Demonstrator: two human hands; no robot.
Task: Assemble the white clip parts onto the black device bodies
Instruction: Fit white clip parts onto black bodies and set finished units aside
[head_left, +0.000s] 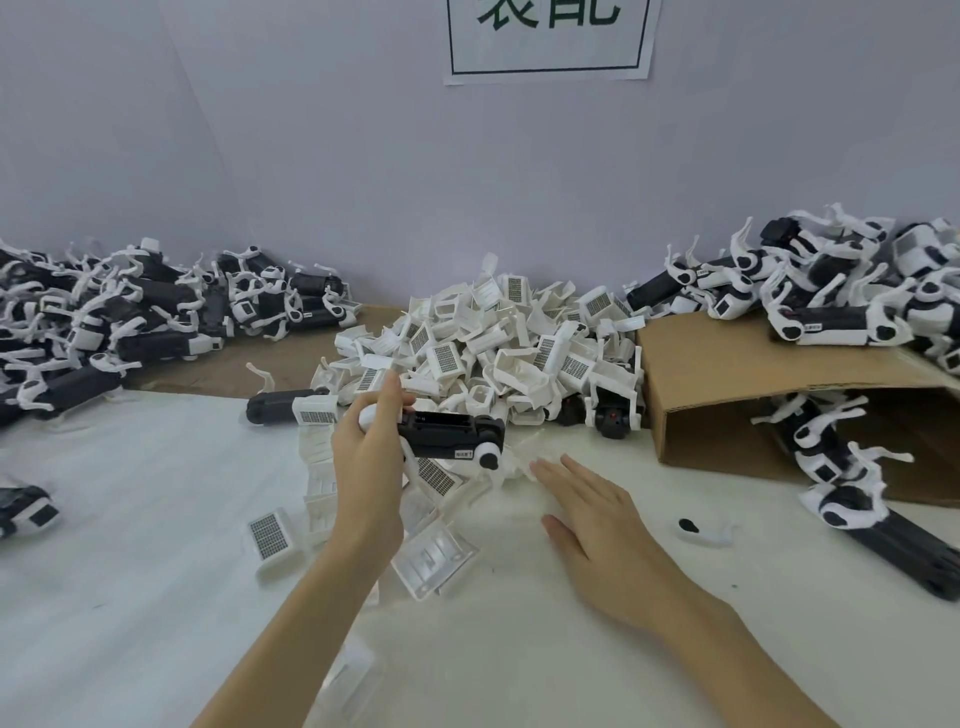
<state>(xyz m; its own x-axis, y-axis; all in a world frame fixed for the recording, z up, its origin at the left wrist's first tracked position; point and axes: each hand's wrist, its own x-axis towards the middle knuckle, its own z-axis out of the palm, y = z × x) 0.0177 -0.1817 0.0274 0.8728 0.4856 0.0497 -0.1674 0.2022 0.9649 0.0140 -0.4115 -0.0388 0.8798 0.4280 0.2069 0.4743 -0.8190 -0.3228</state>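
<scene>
My left hand (366, 457) grips a black device body (451, 434) by its left end and holds it level above the table. A white round knob with a black face sits at the body's right end. My right hand (592, 512) lies flat just right of it, fingers straight, touching pale white parts on the table. A heap of white clip parts (498, 338) with gridded labels rises behind the held body. Several loose white clips (270, 535) lie in front of and under my left arm.
A pile of black bodies with white parts (130, 312) fills the back left, another (831, 280) the back right on a cardboard box (727, 395) lying on its side, with more spilling out. A small white piece (698, 530) lies at right. A paper sign (545, 36) hangs on the wall.
</scene>
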